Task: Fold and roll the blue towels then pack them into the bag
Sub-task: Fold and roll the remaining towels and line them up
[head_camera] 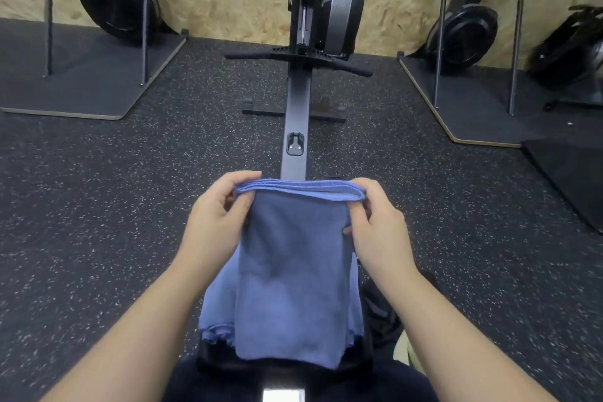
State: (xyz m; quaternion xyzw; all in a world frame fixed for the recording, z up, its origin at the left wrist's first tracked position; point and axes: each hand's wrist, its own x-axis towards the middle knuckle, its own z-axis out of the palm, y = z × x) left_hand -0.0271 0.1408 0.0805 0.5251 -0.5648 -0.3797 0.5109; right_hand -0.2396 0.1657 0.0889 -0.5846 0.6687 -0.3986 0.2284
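A folded blue towel (290,271) is seen draped over the rowing machine's seat end, close to the person's lap, with more blue cloth (217,310) bunched beneath it. Its far folded edge is pinched at the corners by the left hand (217,222) and the right hand (375,225), fingers curled round the layers. Being soft, light and limp, it is judged best gripped at those stacked hems, the rail (295,101) and speckled floor (130,189) lying beyond.

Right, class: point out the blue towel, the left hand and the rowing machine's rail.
blue towel (293,274), head view, middle of its front face
left hand (217,222), head view, back of hand
rail (297,101), head view, mid-length
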